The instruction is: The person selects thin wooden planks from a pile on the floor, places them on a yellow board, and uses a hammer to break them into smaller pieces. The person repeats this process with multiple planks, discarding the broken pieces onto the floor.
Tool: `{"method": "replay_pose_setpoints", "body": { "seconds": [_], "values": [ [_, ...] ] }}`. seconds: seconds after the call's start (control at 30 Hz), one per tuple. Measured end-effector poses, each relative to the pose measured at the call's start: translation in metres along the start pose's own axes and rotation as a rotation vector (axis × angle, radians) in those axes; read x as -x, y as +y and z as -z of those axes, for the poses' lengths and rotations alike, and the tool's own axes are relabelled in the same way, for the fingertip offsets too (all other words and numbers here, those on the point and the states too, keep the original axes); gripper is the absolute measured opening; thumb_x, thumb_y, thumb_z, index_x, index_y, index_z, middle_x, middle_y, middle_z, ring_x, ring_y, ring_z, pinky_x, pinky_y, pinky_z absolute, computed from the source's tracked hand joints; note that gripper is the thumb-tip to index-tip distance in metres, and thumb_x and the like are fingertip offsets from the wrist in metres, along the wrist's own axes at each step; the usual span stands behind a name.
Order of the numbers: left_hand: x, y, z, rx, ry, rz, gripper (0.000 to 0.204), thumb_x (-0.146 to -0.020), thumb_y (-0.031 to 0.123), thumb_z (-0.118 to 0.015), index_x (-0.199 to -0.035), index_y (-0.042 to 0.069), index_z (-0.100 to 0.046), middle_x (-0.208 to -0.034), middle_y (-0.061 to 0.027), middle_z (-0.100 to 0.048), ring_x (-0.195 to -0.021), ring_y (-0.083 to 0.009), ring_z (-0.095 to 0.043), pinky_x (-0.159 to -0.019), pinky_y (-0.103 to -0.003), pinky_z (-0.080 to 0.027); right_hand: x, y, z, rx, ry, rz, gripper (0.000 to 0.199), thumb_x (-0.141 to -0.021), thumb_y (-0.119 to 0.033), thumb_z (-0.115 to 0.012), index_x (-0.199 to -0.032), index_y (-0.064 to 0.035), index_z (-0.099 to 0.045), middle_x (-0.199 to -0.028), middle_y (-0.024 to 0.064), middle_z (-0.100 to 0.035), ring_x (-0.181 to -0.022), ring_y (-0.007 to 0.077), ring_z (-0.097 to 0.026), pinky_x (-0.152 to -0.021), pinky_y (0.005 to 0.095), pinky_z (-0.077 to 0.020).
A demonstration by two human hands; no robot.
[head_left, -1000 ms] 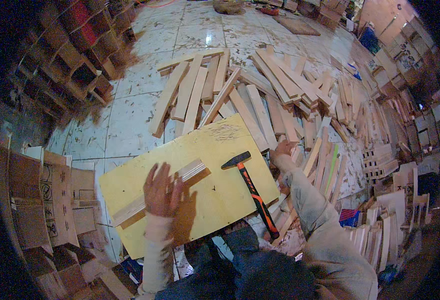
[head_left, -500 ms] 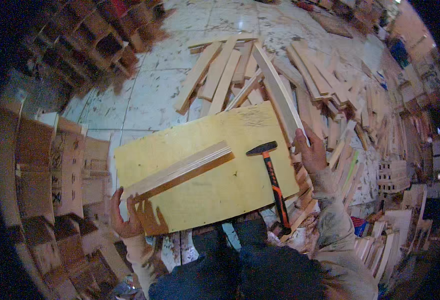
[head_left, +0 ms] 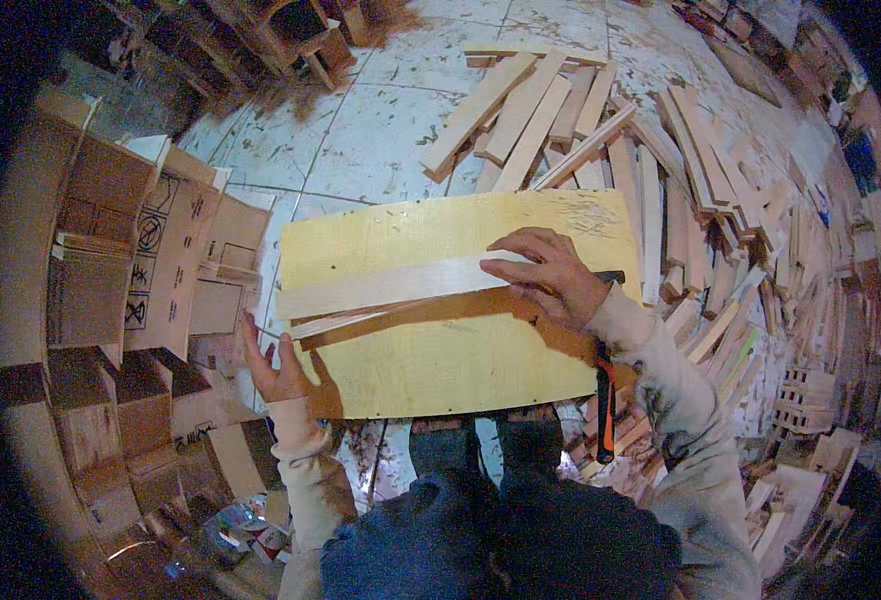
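A yellow plywood board (head_left: 440, 360) lies across my knees. On it rests a long pale wooden slat (head_left: 380, 287), with a darker strip (head_left: 410, 315) just beneath it. My right hand (head_left: 552, 275) sits on the slat's right end, fingers over its top edge and thumb at its lower edge. My left hand (head_left: 275, 365) is at the board's lower left corner, fingers apart and touching the edge, with nothing in it. A hammer with an orange and black handle (head_left: 603, 415) lies under my right forearm at the board's right side.
Many loose wooden slats (head_left: 600, 130) are piled on the tiled floor (head_left: 360, 150) beyond the board and to the right. Open wooden boxes and cardboard (head_left: 140, 270) are stacked at the left. Small stacked crates (head_left: 805, 395) stand at the right.
My right hand has moved from the board's right edge onto the slat's right end. My left hand has come up to the board's lower left corner. The view has shifted toward the board.
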State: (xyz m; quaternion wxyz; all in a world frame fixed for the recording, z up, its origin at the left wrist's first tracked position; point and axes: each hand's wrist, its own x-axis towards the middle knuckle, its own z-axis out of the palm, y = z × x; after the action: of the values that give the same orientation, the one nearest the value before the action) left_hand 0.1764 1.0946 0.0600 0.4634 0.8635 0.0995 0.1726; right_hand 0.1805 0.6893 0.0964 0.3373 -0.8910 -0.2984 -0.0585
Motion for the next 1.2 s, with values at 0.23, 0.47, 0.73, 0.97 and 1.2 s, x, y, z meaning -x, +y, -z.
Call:
{"method": "replay_pose_setpoints", "body": {
  "seconds": [0.23,0.47,0.73,0.97,1.2],
  "values": [
    [0.014,0.008,-0.01,0.085,-0.081,0.051,0.048,-0.092,0.009,-0.059,-0.137,-0.001,-0.046,-0.131,-0.018,-0.054,-0.109,-0.023,-0.058,-0.09,-0.031,-0.048,-0.001,0.019,-0.014,-0.004,-0.022,0.003,0.047,-0.084,-0.008,-0.063,-0.129,-0.0186,-0.059,-0.133,0.0089,-0.053,-0.127,0.0355,-0.044,-0.104,0.0464,-0.0359],
    [0.014,-0.003,0.002,-0.179,0.026,-0.371,0.036,-0.087,0.01,-0.066,-0.12,-0.003,-0.059,-0.118,-0.0183,-0.061,-0.104,-0.0286,-0.061,-0.089,-0.035,-0.051,0.018,-0.012,-0.043,0.002,0.505,-0.453,0.041,-0.082,-0.01,-0.068,-0.123,-0.009,-0.06,-0.119,0.0194,-0.051,-0.11,0.0374,-0.054,-0.09,0.0416,-0.0494],
    [0.029,-0.009,0.001,0.077,-0.052,-0.053,0.054,-0.089,0.005,-0.061,-0.139,0.004,-0.042,-0.127,-0.0161,-0.054,-0.113,-0.0251,-0.055,-0.094,-0.036,-0.045,0.024,-0.004,-0.061,0.061,0.621,-0.357,0.042,-0.08,0.007,-0.063,-0.121,-0.0046,-0.063,-0.111,0.0169,-0.059,-0.096,0.0291,-0.063,-0.081,0.0332,-0.0521],
    [-0.019,-0.004,0.01,0.065,-0.348,-0.044,0.079,-0.072,-0.002,-0.057,-0.147,0.012,-0.036,-0.14,-0.0107,-0.047,-0.122,-0.022,-0.047,-0.09,-0.033,-0.044,0.029,-0.006,-0.053,-0.047,0.557,-0.38,0.038,-0.081,0.005,-0.066,-0.117,-0.0066,-0.066,-0.112,0.0159,-0.058,-0.094,0.027,-0.063,-0.08,0.0317,-0.0524],
    [0.004,-0.015,0.015,-0.121,-0.021,-0.332,0.041,-0.087,0.004,-0.065,-0.127,0.003,-0.056,-0.124,-0.0126,-0.055,-0.111,-0.0241,-0.057,-0.089,-0.032,-0.052,0.026,-0.001,-0.056,0.018,0.61,-0.444,0.037,-0.078,0.003,-0.067,-0.113,-0.0103,-0.069,-0.098,0.0138,-0.063,-0.085,0.0261,-0.065,-0.072,0.0323,-0.0541]
  ]
}}
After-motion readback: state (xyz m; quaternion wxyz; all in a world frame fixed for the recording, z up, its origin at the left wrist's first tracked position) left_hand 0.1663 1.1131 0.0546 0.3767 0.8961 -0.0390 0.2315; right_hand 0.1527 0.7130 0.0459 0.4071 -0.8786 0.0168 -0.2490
